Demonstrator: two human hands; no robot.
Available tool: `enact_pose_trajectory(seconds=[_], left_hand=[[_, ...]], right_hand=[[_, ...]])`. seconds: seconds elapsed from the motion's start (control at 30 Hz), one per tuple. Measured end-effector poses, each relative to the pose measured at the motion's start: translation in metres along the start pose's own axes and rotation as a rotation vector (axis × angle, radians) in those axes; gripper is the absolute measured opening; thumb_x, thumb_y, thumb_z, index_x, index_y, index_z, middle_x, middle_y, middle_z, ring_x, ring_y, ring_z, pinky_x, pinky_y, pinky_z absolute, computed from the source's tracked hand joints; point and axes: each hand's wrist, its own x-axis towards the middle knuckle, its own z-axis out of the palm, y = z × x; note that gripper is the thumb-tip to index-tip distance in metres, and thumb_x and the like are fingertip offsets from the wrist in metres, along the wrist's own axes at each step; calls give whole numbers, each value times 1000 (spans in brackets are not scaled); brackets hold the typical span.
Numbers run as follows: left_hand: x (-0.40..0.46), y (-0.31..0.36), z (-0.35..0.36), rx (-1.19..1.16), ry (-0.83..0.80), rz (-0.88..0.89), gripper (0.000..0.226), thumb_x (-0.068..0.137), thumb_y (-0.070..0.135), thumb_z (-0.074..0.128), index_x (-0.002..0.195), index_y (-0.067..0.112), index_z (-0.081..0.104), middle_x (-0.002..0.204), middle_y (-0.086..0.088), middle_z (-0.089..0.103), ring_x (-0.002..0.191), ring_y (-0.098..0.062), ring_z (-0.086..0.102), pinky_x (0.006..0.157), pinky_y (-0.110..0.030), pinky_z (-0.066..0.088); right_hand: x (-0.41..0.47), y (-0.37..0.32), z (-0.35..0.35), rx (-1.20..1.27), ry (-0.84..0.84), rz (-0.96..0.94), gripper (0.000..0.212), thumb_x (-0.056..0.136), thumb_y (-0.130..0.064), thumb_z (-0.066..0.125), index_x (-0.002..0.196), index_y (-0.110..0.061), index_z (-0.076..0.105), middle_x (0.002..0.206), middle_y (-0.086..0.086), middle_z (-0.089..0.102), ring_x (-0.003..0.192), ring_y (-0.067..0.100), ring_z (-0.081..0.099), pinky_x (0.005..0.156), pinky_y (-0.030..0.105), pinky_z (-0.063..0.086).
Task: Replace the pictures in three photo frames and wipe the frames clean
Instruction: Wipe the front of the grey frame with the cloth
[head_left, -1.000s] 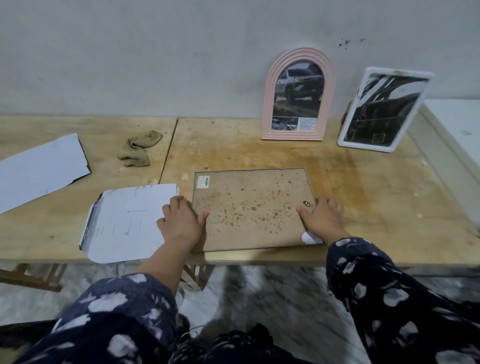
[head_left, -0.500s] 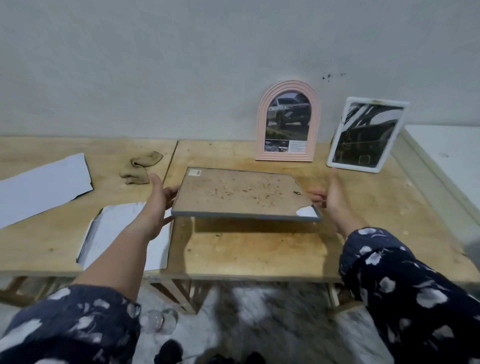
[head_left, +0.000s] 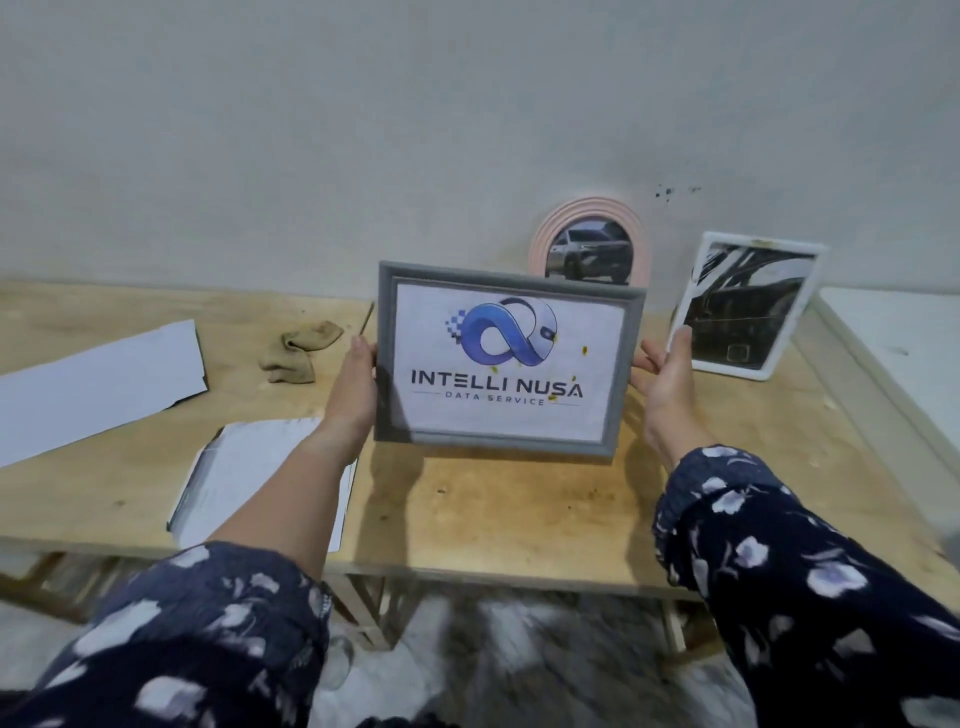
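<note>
Grey frame: held upright above the wooden table, its front turned to the camera and tilted a little, the right side lower than the left.
Picture in the grey frame: a white sheet with a blue looped logo and the words "INTELLI NUSA DATA SERVICE" — a few small yellowish specks dot the glass.
Left hand: clasps the left edge of the grey frame, thumb at the front, the other fingers hidden behind it.
Right hand: clasps the right edge, fingers spread along the side of the frame.
Sleeves: both arms wear dark blue cloth with pale flowers; the left sleeve is pushed up, leaving the forearm bare.
Pink frame: arched, leaning against the wall behind the grey frame, which hides its lower part; it shows a car.
White frame: leans at the wall to the right of the pink one, just behind the right hand — dark picture inside.
Cloth: crumpled and tan, on the table left of the left hand, apart from it.
Papers: one white sheet lies far left; a second stack lies partly under the left forearm.
</note>
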Motion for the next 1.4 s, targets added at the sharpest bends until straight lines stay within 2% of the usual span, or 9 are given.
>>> enact_pose_trajectory(seconds=[0.07, 0.17, 0.3, 0.47, 0.73, 0.9, 1.13, 1.3, 1.4], left_hand=[[7, -16, -2, 70, -10, -71, 65, 92, 69, 13, 119, 30, 56, 119, 8, 59, 111, -14, 52, 98, -38, 36], [21, -43, -3, 185, -3, -169, 88, 74, 84, 13, 130, 29, 52, 133, 4, 56, 119, -20, 51, 106, -47, 37], [31, -57, 3, 326, 24, -229, 64, 98, 61, 14, 125, 18, 53, 122, -3, 53, 113, -25, 49, 101, -42, 39], [54, -73, 3, 555, -5, -235, 71, 95, 64, 15, 122, 15, 58, 127, -18, 53, 117, -38, 49, 104, -53, 39], [85, -81, 6, 914, -100, -220, 75, 97, 59, 7, 131, 11, 53, 137, -17, 48, 130, -38, 34, 106, -49, 26], [94, -76, -12, 980, -35, -108, 51, 100, 49, 26, 130, 16, 52, 138, -10, 46, 129, -32, 34, 100, -46, 32], [129, -77, -92, 1065, 163, -114, 58, 89, 38, 58, 136, 10, 37, 145, -12, 33, 135, -30, 28, 108, -46, 29], [153, -77, -135, 1170, 41, -219, 101, 81, 50, 65, 153, 13, 4, 161, 0, 1, 148, -18, 1, 117, -48, 12], [157, -81, -149, 1210, -43, -275, 104, 79, 55, 66, 153, 14, 5, 161, 2, 1, 148, -20, 3, 116, -48, 19]], right_hand=[[2, 12, 3, -43, 33, 16, 68, 98, -59, 20, 137, -10, 47, 114, 3, 62, 89, 11, 60, 65, 25, 40], [5, 28, 9, -77, 83, 71, 71, 92, -66, 28, 134, -13, 49, 115, 4, 61, 86, 13, 60, 69, 30, 45], [16, 45, 16, -225, 196, 117, 69, 87, -69, 35, 122, -13, 56, 110, 1, 57, 98, 22, 56, 89, 39, 44], [27, 57, 24, -401, 182, 100, 46, 91, -59, 38, 103, -21, 60, 108, 3, 61, 91, 23, 57, 80, 36, 41], [45, 81, 32, -597, 215, 136, 58, 90, -63, 38, 121, -16, 53, 113, 3, 56, 106, 26, 52, 86, 34, 36], [49, 81, 66, -1097, 330, 11, 51, 87, -36, 52, 129, -7, 47, 131, 16, 49, 124, 36, 39, 101, 43, 33], [47, 106, 169, -1421, -104, -381, 42, 84, -23, 53, 124, -11, 53, 128, 12, 45, 124, 30, 35, 101, 37, 28], [36, 119, 254, -1415, -457, -562, 46, 86, -22, 49, 132, -19, 50, 135, 8, 43, 128, 27, 32, 107, 38, 25], [31, 130, 308, -1394, -679, -577, 40, 89, -21, 47, 129, -21, 54, 132, 4, 49, 125, 25, 38, 103, 38, 34]])
